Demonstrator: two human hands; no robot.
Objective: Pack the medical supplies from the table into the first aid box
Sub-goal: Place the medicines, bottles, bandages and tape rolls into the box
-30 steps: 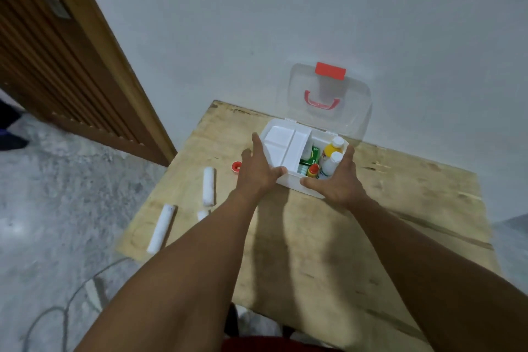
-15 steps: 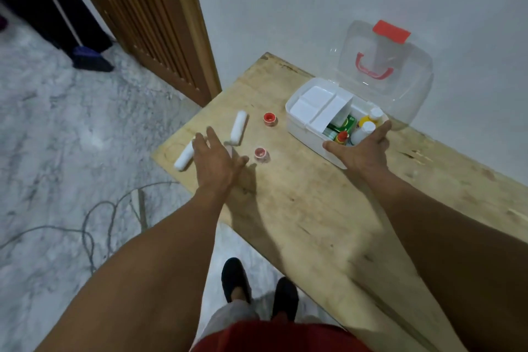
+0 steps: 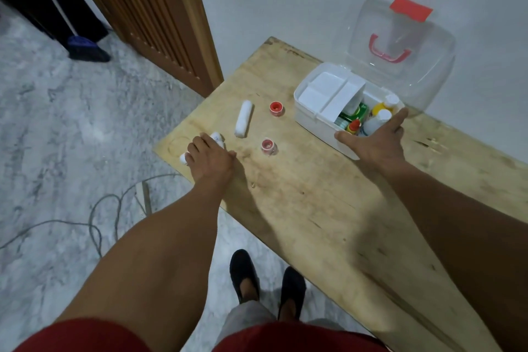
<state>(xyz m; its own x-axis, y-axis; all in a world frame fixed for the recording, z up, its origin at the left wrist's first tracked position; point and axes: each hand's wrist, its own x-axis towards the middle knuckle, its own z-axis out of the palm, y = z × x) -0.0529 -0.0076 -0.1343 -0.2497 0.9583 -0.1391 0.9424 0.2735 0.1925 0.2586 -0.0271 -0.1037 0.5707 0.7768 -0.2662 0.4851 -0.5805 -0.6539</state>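
Note:
The white first aid box [image 3: 311, 114] stands open at the table's far side, its clear lid [image 3: 400, 46] up against the wall. Inside are a white tray, a green packet and small bottles [image 3: 377, 120]. My right hand [image 3: 374, 143] grips the box's near right corner. My left hand [image 3: 210, 158] lies over a white bandage roll [image 3: 217, 138] at the table's left corner, fingers curled around it. A second white bandage roll [image 3: 243, 118] lies beyond it. Two small red tape rolls [image 3: 276, 108] [image 3: 268, 146] sit between the rolls and the box.
The plywood table [image 3: 314, 208] ends just left of my left hand. A wooden door frame [image 3: 171, 23] stands at the back left. Grey cable [image 3: 94, 223] trails on the marble floor, and my feet [image 3: 265, 280] are under the near edge.
My left hand has left the box and reached left onto the nearest bandage roll. My right hand stays on the box. The view has swung left and down.

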